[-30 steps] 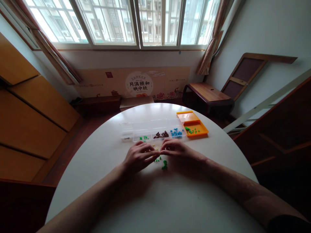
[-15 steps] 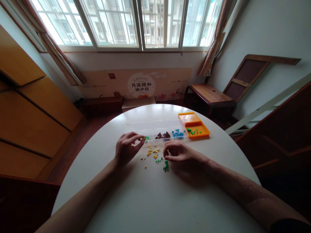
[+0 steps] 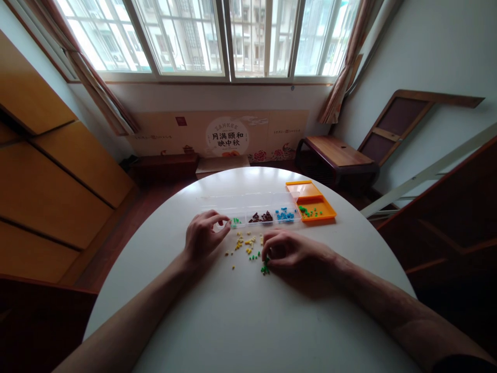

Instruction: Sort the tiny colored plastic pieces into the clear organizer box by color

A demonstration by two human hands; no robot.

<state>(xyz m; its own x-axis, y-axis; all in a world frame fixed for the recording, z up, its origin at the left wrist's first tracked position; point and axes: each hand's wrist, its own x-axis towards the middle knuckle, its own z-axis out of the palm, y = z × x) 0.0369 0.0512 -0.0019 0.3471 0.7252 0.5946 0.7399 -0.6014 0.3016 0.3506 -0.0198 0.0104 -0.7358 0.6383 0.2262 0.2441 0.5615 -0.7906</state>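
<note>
Wall panel under window: "月满颐和 映中秋".

A home: curtained window (wooden bench).

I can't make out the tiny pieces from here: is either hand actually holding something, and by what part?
It cannot be told for sure. The left hand pinches its fingertips over the clear box; the right hand curls onto the green beads.

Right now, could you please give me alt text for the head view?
Two bare hands work on a round white table: left hand at a clear box, right hand over green beads, yellow beads between.
</note>
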